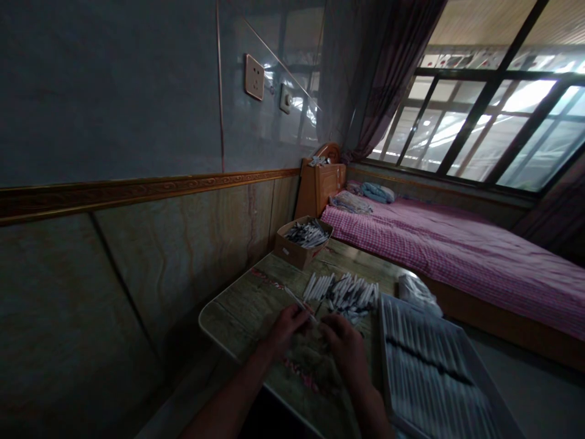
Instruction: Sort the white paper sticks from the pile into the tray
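Observation:
My left hand [292,322] is closed around a slim white pen [297,299], whose far end points up and to the left over the table. My right hand [339,336] is at the near end of this pen, fingers curled and pressed together; what they pinch is too dark and blurred to make out. Just beyond both hands lies a loose pile of white pens with dark parts [351,294]. To the right of my right hand, a shallow clear tray [382,353] holds rows of similar white pens, with a dark band running across them.
An open cardboard box [292,253] full of similar pens stands at the table's far end by the wall. A crumpled clear plastic bag [417,292] sits behind the tray. Beyond the table [233,311] is a bed with a pink checked cover [434,238].

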Motion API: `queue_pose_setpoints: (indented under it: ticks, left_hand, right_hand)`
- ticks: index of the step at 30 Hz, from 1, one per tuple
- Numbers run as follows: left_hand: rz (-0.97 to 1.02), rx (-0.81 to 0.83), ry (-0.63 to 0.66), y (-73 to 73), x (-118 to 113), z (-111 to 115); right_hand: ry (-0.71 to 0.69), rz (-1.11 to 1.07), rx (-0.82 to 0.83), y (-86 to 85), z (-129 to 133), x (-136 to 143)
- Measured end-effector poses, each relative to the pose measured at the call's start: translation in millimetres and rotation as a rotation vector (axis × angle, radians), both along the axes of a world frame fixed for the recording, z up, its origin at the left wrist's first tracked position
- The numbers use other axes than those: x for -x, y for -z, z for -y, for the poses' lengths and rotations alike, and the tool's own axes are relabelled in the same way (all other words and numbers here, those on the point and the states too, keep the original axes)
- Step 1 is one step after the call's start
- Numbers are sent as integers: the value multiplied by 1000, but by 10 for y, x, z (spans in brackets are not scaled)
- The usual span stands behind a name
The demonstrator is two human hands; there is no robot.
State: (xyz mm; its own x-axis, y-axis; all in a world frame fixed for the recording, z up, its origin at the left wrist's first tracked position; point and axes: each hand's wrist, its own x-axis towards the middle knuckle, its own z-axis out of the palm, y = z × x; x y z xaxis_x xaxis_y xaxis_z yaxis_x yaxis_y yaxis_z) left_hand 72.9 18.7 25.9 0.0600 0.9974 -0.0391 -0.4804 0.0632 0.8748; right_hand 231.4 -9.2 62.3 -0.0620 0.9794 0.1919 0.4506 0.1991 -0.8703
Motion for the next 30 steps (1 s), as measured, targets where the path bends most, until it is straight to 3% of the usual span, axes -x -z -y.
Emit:
queue_pose_setpoints:
  ticks: [2, 4, 7, 10, 15, 21, 26, 30]
  left_hand:
    - [72, 44, 40, -5, 6, 8]
    - [193, 102, -15, -5, 37, -8]
    - [359, 189, -138, 2, 112, -65]
    - [431, 241, -142, 11, 158, -109]
    - [442, 227, -84, 25, 134, -102]
    - [400, 210, -60, 20, 108, -89]
    - [370, 199, -79, 46, 83, -88]
    - [338, 167, -80, 63, 55, -79]
  right_hand:
    - [13, -84, 44, 40, -55, -11]
    - [94, -70, 16, 115, -87, -83]
    - [225, 113, -64, 251, -92, -234]
    - [231, 358, -81, 315, -82, -294]
    - [199, 705, -23, 198, -183, -163]
    - [128, 911, -22, 152, -421, -84]
    - [153, 877, -72, 254, -445, -123]
    - [200, 498, -152, 345, -314, -127]
